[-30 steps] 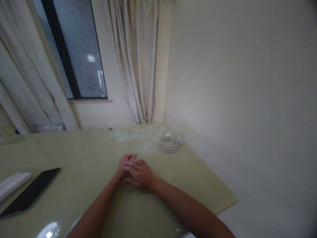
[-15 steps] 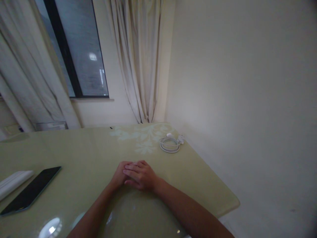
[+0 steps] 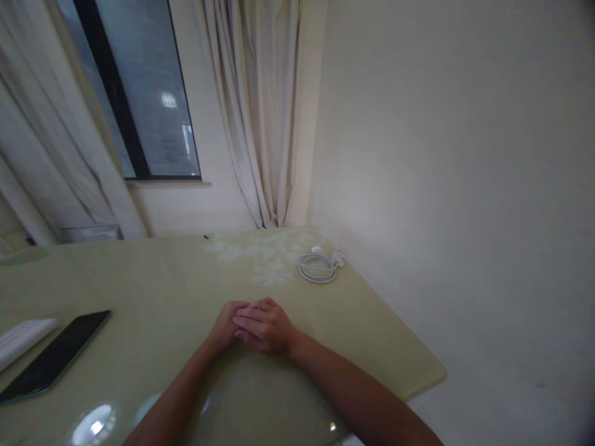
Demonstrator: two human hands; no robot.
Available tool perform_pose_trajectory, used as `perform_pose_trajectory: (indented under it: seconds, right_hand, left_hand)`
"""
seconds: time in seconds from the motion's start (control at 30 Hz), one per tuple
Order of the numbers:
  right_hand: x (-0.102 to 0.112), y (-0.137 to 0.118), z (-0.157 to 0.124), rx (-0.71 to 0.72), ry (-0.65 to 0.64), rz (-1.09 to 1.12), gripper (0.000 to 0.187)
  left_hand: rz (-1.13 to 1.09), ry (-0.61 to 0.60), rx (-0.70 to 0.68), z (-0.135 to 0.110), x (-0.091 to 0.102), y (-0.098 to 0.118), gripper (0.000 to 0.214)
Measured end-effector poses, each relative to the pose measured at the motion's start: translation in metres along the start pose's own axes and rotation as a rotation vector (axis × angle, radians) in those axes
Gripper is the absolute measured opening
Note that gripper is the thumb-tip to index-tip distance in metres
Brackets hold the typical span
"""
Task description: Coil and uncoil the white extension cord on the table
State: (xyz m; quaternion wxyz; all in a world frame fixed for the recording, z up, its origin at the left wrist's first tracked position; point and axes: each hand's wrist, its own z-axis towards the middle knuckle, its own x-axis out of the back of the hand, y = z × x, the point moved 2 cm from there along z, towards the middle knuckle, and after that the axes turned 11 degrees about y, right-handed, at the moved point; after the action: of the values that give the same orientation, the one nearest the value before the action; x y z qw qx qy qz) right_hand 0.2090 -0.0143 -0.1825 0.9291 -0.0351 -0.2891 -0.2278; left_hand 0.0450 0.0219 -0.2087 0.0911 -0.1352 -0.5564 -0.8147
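Observation:
Both of my hands rest together on the glossy yellow-green table (image 3: pixel 153 291), a little right of its middle. My right hand (image 3: pixel 266 326) lies on top of my left hand (image 3: pixel 224 325), its fingers stretched flat across the left knuckles. The left fingers are curled in under it, and nothing shows in either hand. A coiled white cable (image 3: pixel 318 268) with a small plug lies further back to the right, well apart from my hands.
A dark tablet or phone (image 3: pixel 54 355) lies flat at the left, next to a white oblong object (image 3: pixel 22 334). The table stands in a corner, with a window and curtains (image 3: pixel 260 111) behind it and a bare wall on the right.
My left fingers, stretched forward one second ago, have curled back under my right hand. The view has shifted slightly.

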Motion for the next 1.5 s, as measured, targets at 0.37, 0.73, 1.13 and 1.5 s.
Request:
perform_pose_trajectory:
  seconds: [0.37,0.73,1.13,1.5]
  right_hand:
    - [0.000,0.000,-0.002,0.015,0.040,0.003,0.032]
    - [0.060,0.096,-0.010,-0.752,-0.096,-0.416,0.059]
    - [0.086,0.137,-0.059,-0.966,-0.489,-0.509,0.031]
    - [0.028,0.071,-0.023,-0.618,-0.548,-0.191,0.038]
  left_hand:
    - [0.045,0.008,-0.005,-0.002,0.000,0.009,0.026]
    - [0.217,0.111,0.033,-0.003,-0.007,0.019,0.052]
    - [0.325,0.090,0.012,-0.004,-0.012,0.019,0.050]
    - [0.733,0.308,0.171,-0.005,-0.002,0.028,0.048]
